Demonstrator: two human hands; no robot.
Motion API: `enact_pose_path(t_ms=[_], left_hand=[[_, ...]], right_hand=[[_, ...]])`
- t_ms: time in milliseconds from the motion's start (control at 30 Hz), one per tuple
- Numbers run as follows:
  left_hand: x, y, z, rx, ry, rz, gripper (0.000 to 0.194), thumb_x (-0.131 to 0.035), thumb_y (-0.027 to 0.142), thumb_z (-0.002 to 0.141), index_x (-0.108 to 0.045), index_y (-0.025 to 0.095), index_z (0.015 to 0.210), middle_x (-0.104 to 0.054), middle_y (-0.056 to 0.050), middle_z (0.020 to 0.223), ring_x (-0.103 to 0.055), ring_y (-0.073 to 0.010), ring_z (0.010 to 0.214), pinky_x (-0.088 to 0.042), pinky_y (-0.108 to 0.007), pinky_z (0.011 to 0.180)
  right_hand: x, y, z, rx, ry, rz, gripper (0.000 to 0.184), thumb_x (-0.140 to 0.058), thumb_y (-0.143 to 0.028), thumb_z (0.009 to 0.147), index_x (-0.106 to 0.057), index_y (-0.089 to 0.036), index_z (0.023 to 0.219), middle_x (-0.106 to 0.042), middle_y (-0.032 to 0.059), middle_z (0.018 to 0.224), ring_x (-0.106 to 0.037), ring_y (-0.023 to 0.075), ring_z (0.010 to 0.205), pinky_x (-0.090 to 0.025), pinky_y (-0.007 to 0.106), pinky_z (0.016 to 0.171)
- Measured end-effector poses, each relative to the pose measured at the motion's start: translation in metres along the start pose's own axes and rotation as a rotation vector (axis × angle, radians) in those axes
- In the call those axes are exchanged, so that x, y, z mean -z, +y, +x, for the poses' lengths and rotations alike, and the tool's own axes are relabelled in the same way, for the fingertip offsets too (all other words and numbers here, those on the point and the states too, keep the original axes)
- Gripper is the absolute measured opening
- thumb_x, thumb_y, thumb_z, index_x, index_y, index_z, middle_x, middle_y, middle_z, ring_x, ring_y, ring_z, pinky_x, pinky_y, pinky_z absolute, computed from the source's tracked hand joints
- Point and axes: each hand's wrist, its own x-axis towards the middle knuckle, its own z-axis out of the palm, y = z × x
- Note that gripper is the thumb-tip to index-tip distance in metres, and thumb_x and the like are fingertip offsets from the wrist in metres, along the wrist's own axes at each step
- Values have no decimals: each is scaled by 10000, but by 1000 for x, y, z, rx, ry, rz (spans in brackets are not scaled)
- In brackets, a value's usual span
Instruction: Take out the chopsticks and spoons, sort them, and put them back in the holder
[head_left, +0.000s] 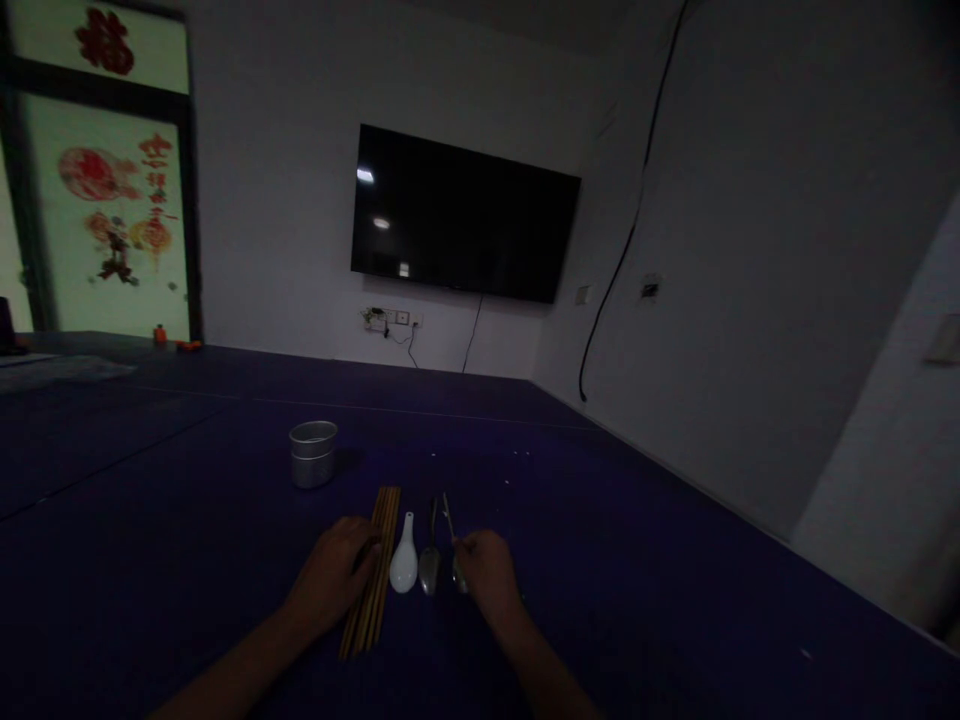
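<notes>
A bundle of several wooden chopsticks (371,605) lies lengthwise on the blue table. Against its left side, my left hand (341,565) has its fingers curled over the edge of the bundle. Just right of the chopsticks lies a white soup spoon (403,568), handle pointing away. A metal spoon (430,570) sits beside it, also handle-away. My right hand (484,570) is closed, pinching a second metal spoon (448,512) at the right end of the row; the hand covers part of its bowl and handle.
A silver metal cup (313,458) stands upright beyond the chopsticks on the left. The blue table (637,580) runs to the walls. Clear plastic (67,370) and small orange items (160,335) are at the far left. A black cable (615,275) hangs down the right wall.
</notes>
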Motion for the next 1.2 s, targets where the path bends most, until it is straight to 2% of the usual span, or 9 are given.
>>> enact_pose_path(t_ms=[233, 633, 733, 800, 867, 967, 1067, 1200], left_hand=[[0, 0, 1, 15, -26, -12, 254, -439, 275, 867, -670, 191, 933, -687, -97, 939, -612, -240, 922, -482, -415, 831], [0, -5, 1, 6, -20, 38, 252, -422, 282, 878, -652, 188, 924, -679, -91, 929, -624, -227, 908, -490, -390, 828], [2, -13, 3, -4, 43, 87, 270, -407, 297, 883, -645, 187, 945, -669, -94, 988, -618, -228, 951, -494, -398, 859], [4, -20, 7, -2, 123, 148, 295, -391, 308, 888, -632, 177, 998, -632, -115, 1113, -594, -241, 1039, -484, -412, 902], [8, -29, 11, 21, 227, 223, 345, -374, 311, 893, -581, 158, 1123, -534, -139, 1286, -530, -265, 1161, -456, -432, 956], [14, -44, 19, 80, 353, 328, 452, -345, 289, 906, -413, 149, 1330, -367, -146, 1448, -428, -286, 1276, -421, -445, 1002], [20, -60, 25, 136, 392, 412, 513, -329, 255, 907, -305, 139, 1406, -310, -159, 1482, -417, -306, 1285, -434, -436, 984], [24, -78, 31, 197, 375, 499, 511, -277, 246, 924, -292, 99, 1413, -288, -197, 1488, -471, -324, 1234, -467, -437, 916]], right_hand=[[-1, 0, -2, 22, 7, 13, 290, -568, -233, 808, -659, -178, 537, -663, 55, 590, -591, 160, 563, -336, 239, 550], [1, -4, -7, 48, -3, -11, 245, -561, -200, 819, -688, -166, 613, -677, 78, 632, -606, 168, 575, -331, 245, 543], [0, -4, -7, 48, -19, -24, 256, -550, -205, 832, -693, -159, 624, -675, 76, 624, -601, 164, 567, -331, 244, 542], [0, -4, -6, 49, -29, -34, 258, -547, -211, 838, -696, -158, 634, -678, 76, 634, -605, 163, 580, -333, 241, 545], [1, -4, -6, 49, -40, -48, 261, -545, -219, 845, -697, -156, 644, -684, 78, 652, -609, 160, 598, -332, 238, 550], [2, -6, -5, 41, -58, -74, 267, -543, -234, 858, -693, -152, 653, -690, 79, 670, -613, 155, 612, -331, 234, 558], [5, -8, -5, 30, -57, -102, 283, -523, -257, 878, -689, -153, 674, -700, 92, 711, -627, 166, 653, -335, 238, 573], [12, -13, -6, 23, -32, -123, 325, -448, -270, 924, -683, -162, 727, -702, 88, 746, -640, 169, 684, -339, 239, 579]])
